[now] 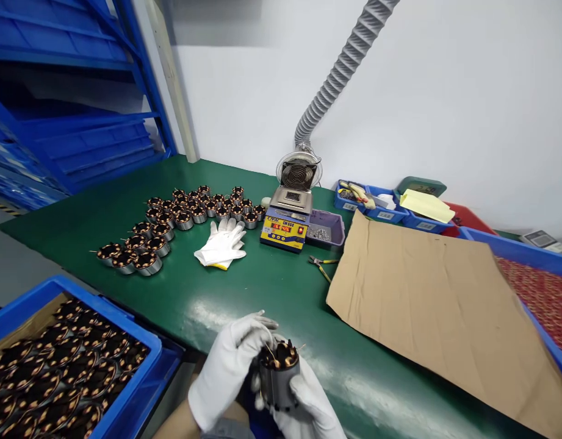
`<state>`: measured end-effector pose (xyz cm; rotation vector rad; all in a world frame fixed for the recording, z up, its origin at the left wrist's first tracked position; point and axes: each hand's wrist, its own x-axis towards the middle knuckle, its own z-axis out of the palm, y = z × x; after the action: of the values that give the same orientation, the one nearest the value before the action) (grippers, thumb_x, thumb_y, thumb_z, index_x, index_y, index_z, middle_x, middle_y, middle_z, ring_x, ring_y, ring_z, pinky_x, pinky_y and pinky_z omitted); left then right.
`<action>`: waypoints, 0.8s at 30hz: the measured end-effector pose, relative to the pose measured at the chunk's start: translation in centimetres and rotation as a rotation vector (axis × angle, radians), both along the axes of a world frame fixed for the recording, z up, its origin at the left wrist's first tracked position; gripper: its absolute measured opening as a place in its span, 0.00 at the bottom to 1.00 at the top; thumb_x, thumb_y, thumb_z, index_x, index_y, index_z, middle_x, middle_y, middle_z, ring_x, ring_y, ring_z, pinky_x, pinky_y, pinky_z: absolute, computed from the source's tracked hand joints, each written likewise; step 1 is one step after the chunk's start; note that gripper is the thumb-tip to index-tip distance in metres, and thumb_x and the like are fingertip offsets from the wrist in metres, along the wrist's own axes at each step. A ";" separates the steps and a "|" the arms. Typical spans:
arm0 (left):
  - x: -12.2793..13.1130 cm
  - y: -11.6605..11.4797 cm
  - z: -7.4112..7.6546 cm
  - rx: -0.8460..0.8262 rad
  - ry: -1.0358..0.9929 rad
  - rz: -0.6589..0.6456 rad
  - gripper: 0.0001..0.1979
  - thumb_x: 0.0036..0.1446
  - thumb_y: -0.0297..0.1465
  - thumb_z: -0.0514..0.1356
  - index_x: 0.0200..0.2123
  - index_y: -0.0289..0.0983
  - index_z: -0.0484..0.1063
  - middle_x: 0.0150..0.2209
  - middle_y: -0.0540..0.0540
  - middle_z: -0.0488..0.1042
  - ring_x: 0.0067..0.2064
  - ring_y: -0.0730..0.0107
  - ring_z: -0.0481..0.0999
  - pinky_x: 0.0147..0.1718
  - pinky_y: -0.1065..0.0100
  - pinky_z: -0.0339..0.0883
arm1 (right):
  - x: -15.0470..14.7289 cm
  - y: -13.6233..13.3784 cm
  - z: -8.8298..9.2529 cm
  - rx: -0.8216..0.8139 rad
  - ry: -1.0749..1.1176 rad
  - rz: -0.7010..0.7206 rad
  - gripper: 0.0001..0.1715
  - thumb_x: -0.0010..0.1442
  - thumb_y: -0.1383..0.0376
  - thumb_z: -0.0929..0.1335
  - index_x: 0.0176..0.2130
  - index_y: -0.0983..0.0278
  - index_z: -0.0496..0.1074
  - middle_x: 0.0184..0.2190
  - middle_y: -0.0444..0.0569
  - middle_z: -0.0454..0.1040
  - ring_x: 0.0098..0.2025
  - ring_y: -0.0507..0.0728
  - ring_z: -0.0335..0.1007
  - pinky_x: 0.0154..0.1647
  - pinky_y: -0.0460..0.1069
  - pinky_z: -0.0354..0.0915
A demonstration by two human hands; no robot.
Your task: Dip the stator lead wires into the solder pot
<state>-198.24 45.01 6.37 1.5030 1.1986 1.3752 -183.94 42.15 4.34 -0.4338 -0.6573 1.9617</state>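
Observation:
A dark cylindrical motor stator (pixel 279 381) with copper windings and thin wire ends stands upright at the table's front edge. Around its lower right side wrap the white-gloved fingers of my right hand (pixel 310 399). My left hand (pixel 239 347), also gloved in white, is at the stator's upper left rim, its fingers pinched near a thin wire; whether the wire is between the fingertips is hard to see. Farther back on the green table (pixel 262 292) lie white gloves (pixel 221 244) and rows of similar stators (pixel 184 219).
A blue crate (pixel 146 347) of stators is at lower left. A solder pot (pixel 285 225), a purple tray (pixel 338 228) and pliers (pixel 324 263) stand mid-table. Cardboard (pixel 427 292) covers the right side, beside blue bins (pixel 385 213) and a crate of red parts (pixel 537 292).

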 end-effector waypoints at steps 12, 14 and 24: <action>1.4 -1.6 1.1 -0.053 0.043 -0.225 0.26 0.35 0.50 0.69 0.38 0.43 0.77 0.45 0.43 0.76 0.51 0.50 0.70 0.61 0.51 0.48 | 0.7 -0.3 1.0 -0.190 0.153 0.043 0.18 0.48 0.61 0.74 0.41 0.59 0.76 0.39 0.49 0.78 0.41 0.59 0.73 0.43 0.55 0.68; 2.0 -1.4 1.7 0.001 -0.111 -0.092 0.19 0.45 0.52 0.62 0.25 0.41 0.77 0.34 0.44 0.79 0.44 0.54 0.75 0.57 0.53 0.55 | 0.6 -0.5 1.1 -0.140 0.125 0.093 0.18 0.48 0.60 0.74 0.41 0.60 0.76 0.35 0.50 0.78 0.35 0.57 0.74 0.37 0.53 0.69; 1.3 -2.3 0.7 -0.483 -0.396 -0.339 0.41 0.29 0.24 0.73 0.50 0.49 0.69 0.48 0.47 0.74 0.44 0.61 0.75 0.37 0.70 0.70 | 1.3 0.2 1.6 -0.193 0.179 0.188 0.31 0.48 0.44 0.69 0.42 0.63 0.76 0.37 0.54 0.78 0.38 0.62 0.73 0.40 0.57 0.67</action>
<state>-196.89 42.68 7.03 0.9800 0.8906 1.0005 -182.61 42.33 5.91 -0.3164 -0.4082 2.2232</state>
